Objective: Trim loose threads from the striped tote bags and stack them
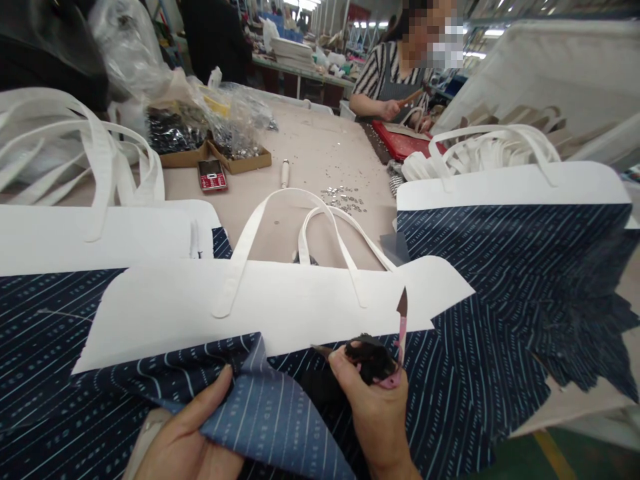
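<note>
Navy fabric with pale dashed stripes and lettering point(280, 407) is joined to a white panel point(165, 293) with rounded upper corners. Two white strap handles point(250, 233) stand up from that panel. My left hand point(193, 433) grips a turned-up fold of the fabric between thumb and fingers, its paler underside showing. In my right hand point(375, 407) are pink thread snips point(402, 327) with black wrapping. One blade points up over the white panel; a second dark tip sticks out left beside my thumb.
Similar panels with white handles lie left point(55, 233) and right point(515, 187). Beyond are a red phone point(212, 176), a cardboard box of small parts point(240, 159), a white-handled tool point(285, 175) and scattered metal bits point(344, 199). A co-worker point(390, 80) works across the table.
</note>
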The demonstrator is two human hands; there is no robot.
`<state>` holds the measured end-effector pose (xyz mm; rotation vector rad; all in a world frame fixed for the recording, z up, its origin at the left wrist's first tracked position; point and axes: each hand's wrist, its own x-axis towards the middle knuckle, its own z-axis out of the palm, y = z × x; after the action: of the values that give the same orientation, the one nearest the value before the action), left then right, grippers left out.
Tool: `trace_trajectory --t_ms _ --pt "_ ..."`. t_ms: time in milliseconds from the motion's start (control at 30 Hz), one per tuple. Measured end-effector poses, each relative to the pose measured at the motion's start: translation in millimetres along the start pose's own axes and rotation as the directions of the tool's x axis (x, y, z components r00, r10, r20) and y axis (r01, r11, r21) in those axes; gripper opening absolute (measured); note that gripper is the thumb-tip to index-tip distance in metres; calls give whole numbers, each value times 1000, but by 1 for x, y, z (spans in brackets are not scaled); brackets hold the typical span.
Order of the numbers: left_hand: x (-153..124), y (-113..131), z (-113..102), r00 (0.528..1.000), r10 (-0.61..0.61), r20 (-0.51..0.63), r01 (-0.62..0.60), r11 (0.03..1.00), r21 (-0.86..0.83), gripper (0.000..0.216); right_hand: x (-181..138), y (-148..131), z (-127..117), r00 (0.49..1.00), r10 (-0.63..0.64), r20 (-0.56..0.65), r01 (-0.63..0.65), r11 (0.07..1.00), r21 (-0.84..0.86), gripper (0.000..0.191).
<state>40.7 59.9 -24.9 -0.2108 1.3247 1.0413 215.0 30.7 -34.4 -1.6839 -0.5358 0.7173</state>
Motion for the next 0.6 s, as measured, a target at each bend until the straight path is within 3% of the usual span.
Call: trace_trajectory --t_ms 167,300,400,500,600 --pt "2 -1 -6 996 78 49 -82 992 91 58 -2 2 4 1000 18 13 -18 1000 18 27" --pt "-10 1 4 999 -33 -26 35 997 63 42 -3 7 6 999 -25 -36 26 999 20 27" --pt "-20 7 14 990 -134 33 133 990 43 39 -5 6 8 999 -45 21 45 999 -13 22" --pt "-23 10 19 984 -163 69 161 986 43 48 -6 4 10 991 -29 131 32 999 -24 19" --pt "-20 6 16 996 -85 41 85 996 -17 61 -5 7 9 997 -49 62 47 998 28 20"
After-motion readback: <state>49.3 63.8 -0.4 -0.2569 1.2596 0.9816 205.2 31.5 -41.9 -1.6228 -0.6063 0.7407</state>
